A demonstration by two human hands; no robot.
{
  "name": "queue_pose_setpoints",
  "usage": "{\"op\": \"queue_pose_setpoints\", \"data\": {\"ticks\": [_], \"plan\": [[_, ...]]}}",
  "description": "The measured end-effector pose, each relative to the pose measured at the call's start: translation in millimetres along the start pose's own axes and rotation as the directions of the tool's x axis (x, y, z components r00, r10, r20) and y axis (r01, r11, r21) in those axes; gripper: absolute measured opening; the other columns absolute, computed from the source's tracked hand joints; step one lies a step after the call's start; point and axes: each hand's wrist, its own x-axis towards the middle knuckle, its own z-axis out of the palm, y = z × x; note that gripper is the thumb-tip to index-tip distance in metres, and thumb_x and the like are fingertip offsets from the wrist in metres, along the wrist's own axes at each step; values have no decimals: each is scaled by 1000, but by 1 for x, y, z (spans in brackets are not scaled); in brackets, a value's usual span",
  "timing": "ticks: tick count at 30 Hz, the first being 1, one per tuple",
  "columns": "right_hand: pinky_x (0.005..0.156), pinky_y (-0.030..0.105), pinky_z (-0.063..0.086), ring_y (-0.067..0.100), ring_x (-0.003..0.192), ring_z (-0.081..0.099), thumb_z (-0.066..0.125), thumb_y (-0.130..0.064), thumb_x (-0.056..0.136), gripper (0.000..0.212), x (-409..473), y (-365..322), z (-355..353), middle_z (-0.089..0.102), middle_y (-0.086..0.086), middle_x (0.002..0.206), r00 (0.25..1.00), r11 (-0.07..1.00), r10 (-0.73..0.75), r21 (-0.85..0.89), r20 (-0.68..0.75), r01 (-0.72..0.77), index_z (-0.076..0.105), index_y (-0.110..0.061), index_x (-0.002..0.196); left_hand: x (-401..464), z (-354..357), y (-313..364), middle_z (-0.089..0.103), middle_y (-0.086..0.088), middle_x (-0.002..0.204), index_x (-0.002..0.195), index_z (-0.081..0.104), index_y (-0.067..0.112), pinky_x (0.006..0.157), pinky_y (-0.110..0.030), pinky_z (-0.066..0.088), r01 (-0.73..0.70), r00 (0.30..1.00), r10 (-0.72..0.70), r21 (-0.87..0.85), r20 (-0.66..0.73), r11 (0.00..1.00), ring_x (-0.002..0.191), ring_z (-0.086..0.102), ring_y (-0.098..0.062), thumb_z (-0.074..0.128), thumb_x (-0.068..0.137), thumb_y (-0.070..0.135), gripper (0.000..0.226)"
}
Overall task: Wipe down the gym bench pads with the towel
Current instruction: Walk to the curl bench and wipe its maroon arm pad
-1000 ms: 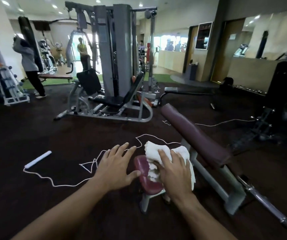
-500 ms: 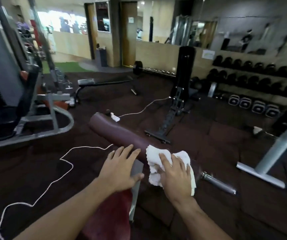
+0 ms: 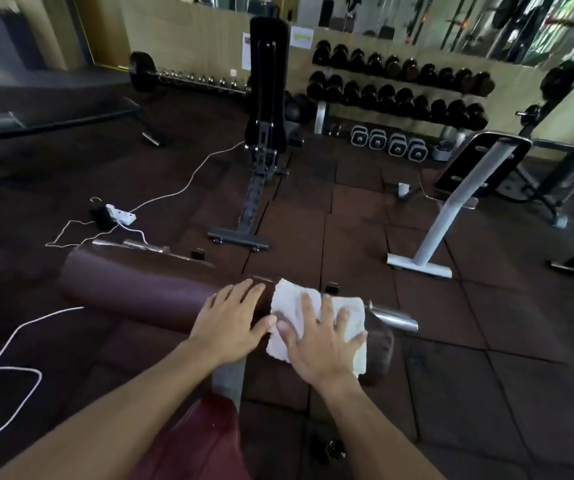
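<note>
Towel (image 3: 316, 318), white terry, crumpled, lies centre-low of frame on the rounded maroon vinyl bench pad (image 3: 140, 296). Right hand (image 3: 320, 344) presses it flat, grip wide w/ fingers spread. Left hand (image 3: 230, 323) rests flat on pad just beside, grip wide, holding nothing.

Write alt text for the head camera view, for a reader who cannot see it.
A person's right hand presses a white towel flat on a dark maroon bench pad, while the left hand rests open on the pad beside it. Behind stand a dumbbell rack and a white cable on the floor.
</note>
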Motion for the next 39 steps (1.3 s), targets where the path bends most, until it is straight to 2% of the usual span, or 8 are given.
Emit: {"op": "queue_pose_setpoints", "data": {"ticks": [7, 11, 16, 19, 23, 28, 34, 39], "plan": [[117, 66, 20, 19, 151, 25, 26, -53, 101, 59, 28, 46, -16, 31, -5, 162, 989, 982, 104, 167, -106, -86, 27, -32, 156, 53, 8, 11, 30, 0, 159, 154, 25, 23, 115, -41, 27, -53, 997, 58, -97, 49, 994, 142, 32, -24, 35, 99, 58, 66], [114, 73, 6, 19, 149, 27, 43, -65, 96, 64, 60, 85, -32, 40, -11, 150, 958, 941, 202, 230, 202, -247, 43, -27, 147, 88, 19, 23, 37, -8, 155, 155, 20, 22, 119, -45, 20, 18, 971, 42, -248, 235, 969, 143, 33, -27, 48, 92, 66, 82], [118, 53, 24, 14, 89, 56, 61, -44, 98, 23, 48, 92, -26, 61, -11, 91, 980, 811, 197, 556, 36, -183, 48, -26, 97, 93, 15, 28, 66, 4, 118, 116, 67, 22, 89, -24, 43, 56, 990, 15, -479, 143, 876, 113, 59, -18, 80, 79, 43, 44], [65, 14, 45, 8, 73, 61, 63, -31, 99, 12, 25, 89, -35, 65, -8, 78, 961, 646, 232, 762, -152, -35, 53, -26, 94, 80, 3, 23, 71, 7, 92, 89, 71, 25, 75, -30, 50, 67, 990, 38, -686, 137, 724, 87, 66, -14, 83, 76, 36, 21], [59, 14, 44, -5, 67, 62, 61, -29, 99, 10, 2, 78, -45, 68, -23, 72, 935, 564, 283, 826, -214, 18, 55, -22, 96, 46, -15, 19, 69, -7, 88, 86, 68, 19, 71, -25, 45, 24, 986, 126, -854, 105, 519, 76, 59, -8, 78, 84, 22, 11], [49, 16, 42, 0, 51, 53, 57, -41, 97, 24, 9, 74, -40, 56, -7, 59, 913, 598, 327, 802, -244, 0, 55, -17, 99, 60, -23, 21, 66, 2, 92, 90, 64, 23, 72, -26, 46, 2, 990, 109, -774, 92, 633, 80, 59, -10, 77, 85, 29, 15], [66, 45, 48, 39, 84, 64, 45, -49, 104, 32, 56, 73, -15, 65, 9, 85, 925, 804, 351, 554, -146, -218, 42, -19, 116, 109, 15, 35, 62, 4, 100, 98, 57, 24, 58, -15, 36, 167, 985, -157, -616, 72, 770, 88, 56, -13, 75, 85, 34, 24], [67, 44, 48, 31, 74, 58, 43, -46, 105, 33, 62, 78, -18, 58, -1, 75, 938, 861, 304, 470, -168, -195, 37, -23, 129, 115, 28, 28, 56, 6, 114, 107, 53, 24, 84, -19, 32, 133, 988, -151, -627, 24, 768, 110, 49, -14, 78, 84, 32, 34]]}}
